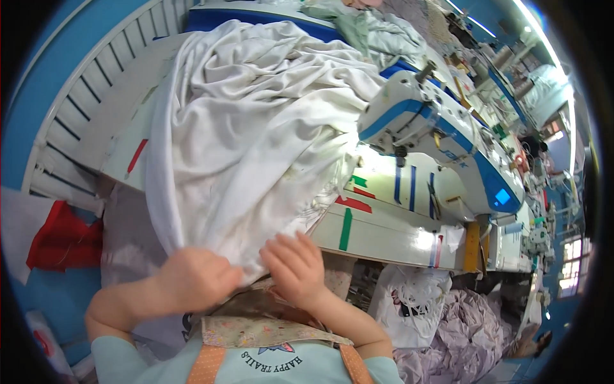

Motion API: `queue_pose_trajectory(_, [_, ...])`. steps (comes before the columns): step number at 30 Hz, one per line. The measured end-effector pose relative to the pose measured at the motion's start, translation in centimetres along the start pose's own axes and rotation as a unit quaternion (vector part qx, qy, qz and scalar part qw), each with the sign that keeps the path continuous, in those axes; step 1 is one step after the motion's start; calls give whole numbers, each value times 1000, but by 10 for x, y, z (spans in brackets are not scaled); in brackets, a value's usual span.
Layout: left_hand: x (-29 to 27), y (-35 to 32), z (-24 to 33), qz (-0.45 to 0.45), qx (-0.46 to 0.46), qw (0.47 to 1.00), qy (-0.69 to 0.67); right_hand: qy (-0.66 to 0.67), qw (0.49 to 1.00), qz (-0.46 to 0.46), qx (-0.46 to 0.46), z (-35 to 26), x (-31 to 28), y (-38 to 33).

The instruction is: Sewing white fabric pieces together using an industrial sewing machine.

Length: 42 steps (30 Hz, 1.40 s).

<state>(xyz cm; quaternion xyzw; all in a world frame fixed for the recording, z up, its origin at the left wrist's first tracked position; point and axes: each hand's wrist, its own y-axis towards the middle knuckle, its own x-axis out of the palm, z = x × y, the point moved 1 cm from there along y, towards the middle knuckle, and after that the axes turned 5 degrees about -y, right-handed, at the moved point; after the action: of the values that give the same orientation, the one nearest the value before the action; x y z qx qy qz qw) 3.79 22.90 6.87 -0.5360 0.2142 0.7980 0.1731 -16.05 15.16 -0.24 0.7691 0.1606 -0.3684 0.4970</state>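
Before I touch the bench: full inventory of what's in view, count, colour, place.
white fabric: one bunched piece, white, over the table toward the person
sewing machine: one nearest, white and blue, right of the fabric
table: one nearest, whitish, under the machine
tape strips: several, red, green, blue, on the table
cloth heap: one, pale green, far side
slatted rack: one, white, left
red cloth: one, red, lower left
plastic bag: one, white, lower right
crumpled cloth: one pile, pale pinkish, beside the bag
right background: cluttered, too small to count
apron: one, floral, orange straps, on the person
left grip: one bare hand, closed at fabric edge
right grip: one bare hand, fingers bent, at fabric edge
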Motion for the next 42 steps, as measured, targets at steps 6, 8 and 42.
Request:
queue_pose_trajectory(6, [-14, 68, -9, -75, 108, 963, -237, 92, 987, 86, 100, -6, -19, -17])
queue_pose_trajectory(8, [-6, 115, -54, 121, 166, 962, -180, 113, 985, 66, 115, -5, -22, -16])
queue_pose_trajectory(42, [-1, 53, -96, -40, -194, 977, 82, 203, 963, 9, 180, 5, -46, -75])
